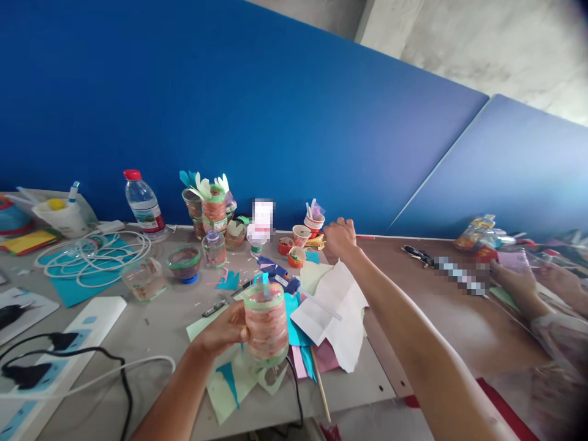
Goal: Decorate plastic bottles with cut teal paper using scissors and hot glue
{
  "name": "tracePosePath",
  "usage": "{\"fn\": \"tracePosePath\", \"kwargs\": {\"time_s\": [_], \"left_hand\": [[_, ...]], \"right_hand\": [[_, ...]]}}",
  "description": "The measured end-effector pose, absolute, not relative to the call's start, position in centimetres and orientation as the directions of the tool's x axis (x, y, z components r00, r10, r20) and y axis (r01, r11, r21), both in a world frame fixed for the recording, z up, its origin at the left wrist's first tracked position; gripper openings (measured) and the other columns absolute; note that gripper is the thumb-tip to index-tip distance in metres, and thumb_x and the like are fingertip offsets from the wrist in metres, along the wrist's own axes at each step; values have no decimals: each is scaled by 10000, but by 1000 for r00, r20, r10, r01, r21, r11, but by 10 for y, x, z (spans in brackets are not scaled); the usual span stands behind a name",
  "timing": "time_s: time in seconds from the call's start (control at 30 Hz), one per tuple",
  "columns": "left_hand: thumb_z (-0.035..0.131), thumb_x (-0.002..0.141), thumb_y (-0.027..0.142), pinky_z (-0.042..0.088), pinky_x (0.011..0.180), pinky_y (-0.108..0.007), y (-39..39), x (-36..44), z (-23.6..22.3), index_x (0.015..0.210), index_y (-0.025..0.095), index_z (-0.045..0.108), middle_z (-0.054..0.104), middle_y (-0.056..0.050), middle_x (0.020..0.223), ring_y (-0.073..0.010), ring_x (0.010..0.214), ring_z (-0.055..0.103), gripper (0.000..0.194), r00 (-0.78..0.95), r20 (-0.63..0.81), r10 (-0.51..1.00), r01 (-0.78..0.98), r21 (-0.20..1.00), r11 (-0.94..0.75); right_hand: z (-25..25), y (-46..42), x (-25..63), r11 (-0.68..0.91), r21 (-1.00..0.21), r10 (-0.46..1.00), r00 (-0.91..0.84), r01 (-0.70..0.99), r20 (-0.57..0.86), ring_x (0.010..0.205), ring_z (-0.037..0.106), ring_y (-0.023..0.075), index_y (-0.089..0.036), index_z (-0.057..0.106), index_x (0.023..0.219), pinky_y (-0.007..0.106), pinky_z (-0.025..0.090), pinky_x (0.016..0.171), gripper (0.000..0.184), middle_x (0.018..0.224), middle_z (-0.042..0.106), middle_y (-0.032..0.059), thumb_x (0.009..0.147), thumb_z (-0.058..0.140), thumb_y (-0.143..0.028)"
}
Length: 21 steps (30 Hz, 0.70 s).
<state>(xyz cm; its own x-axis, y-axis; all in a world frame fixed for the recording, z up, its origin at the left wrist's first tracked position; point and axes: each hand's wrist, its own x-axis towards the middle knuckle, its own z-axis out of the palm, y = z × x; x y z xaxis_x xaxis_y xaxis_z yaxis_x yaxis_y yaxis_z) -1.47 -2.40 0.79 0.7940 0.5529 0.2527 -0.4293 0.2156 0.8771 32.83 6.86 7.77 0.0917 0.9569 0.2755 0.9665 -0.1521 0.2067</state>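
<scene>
Behind the striped container (266, 324), glue gun (277, 274)

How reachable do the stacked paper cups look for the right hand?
Probably yes: the right hand is close beside the stacked paper cups, and nothing visible blocks the way from that side.

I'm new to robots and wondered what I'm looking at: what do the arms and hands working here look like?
They are human, not mechanical. The left hand and right hand are ungloved, and the left forearm and right forearm show no sleeve, watch or bracelet. No cable or printed marking is visible on them.
</scene>
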Motion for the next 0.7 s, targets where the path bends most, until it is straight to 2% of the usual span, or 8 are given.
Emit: {"fn": "tracePosePath", "kwargs": {"time_s": [0.13,0.23,0.33,0.43,0.5,0.57,0.63,0.7], "left_hand": [[784,629,486,451,814,-329,-24,-14,6,1157,196,662,698,-89,1033,-257,933,618,614,786,256,562,-431,880,201],[772,614,536,455,795,-328,-23,-14,4,1103,162,682,698,-95,973,-264,914,620,622,784,247,570,-410,895,176],[766,612,550,460,788,-335,-22,-14,0,1071,147,686,696,-99,949,-262,888,624,616,779,239,579,-403,899,172],[765,610,551,465,817,-363,-22,-15,-2,1106,160,670,694,-109,975,-281,922,621,639,778,237,582,-409,894,183],[770,599,555,463,847,-389,-23,-16,-1,1138,182,657,688,-118,1017,-310,989,609,665,780,235,580,-414,889,195],[777,585,558,460,871,-411,-25,-15,2,1155,188,651,683,-127,1043,-336,1041,596,692,784,234,575,-421,881,215],[786,577,550,461,882,-423,-27,-15,6,1161,171,650,684,-136,1040,-347,1052,597,710,787,234,571,-426,875,228],[789,582,534,467,880,-421,-28,-15,9,1164,159,647,689,-136,1028,-340,1036,606,706,784,249,569,-437,872,221]], "right_hand": [[73,91,317,-80,282,957,-6,956,291,1105,442,305,-133,708,738,455,218,934,265,869,686,161,801,472,-32],[69,106,308,-32,286,945,-64,958,322,1156,425,309,-131,721,772,475,167,993,283,892,689,170,810,459,-28],[69,107,302,0,246,915,-99,969,392,1242,367,291,-152,718,908,469,124,1039,307,1066,663,148,823,445,-38],[66,87,299,-17,170,869,-70,985,491,1248,373,273,-183,630,1159,465,189,1031,369,1242,583,120,877,405,-105],[57,62,299,-61,64,827,15,996,561,1161,456,277,-160,549,1266,459,298,961,407,1248,569,146,900,370,-160],[44,31,299,-6,-312,762,207,950,613,1058,537,267,-151,594,1182,420,385,884,370,1118,629,139,865,409,-194],[32,-3,297,117,-550,825,227,827,518,934,594,251,-165,649,1045,388,446,807,299,1007,666,119,846,442,-248],[25,-35,289,144,-696,926,151,703,345,832,618,237,-181,680,929,371,471,748,253,928,690,99,848,485,-320]]}}
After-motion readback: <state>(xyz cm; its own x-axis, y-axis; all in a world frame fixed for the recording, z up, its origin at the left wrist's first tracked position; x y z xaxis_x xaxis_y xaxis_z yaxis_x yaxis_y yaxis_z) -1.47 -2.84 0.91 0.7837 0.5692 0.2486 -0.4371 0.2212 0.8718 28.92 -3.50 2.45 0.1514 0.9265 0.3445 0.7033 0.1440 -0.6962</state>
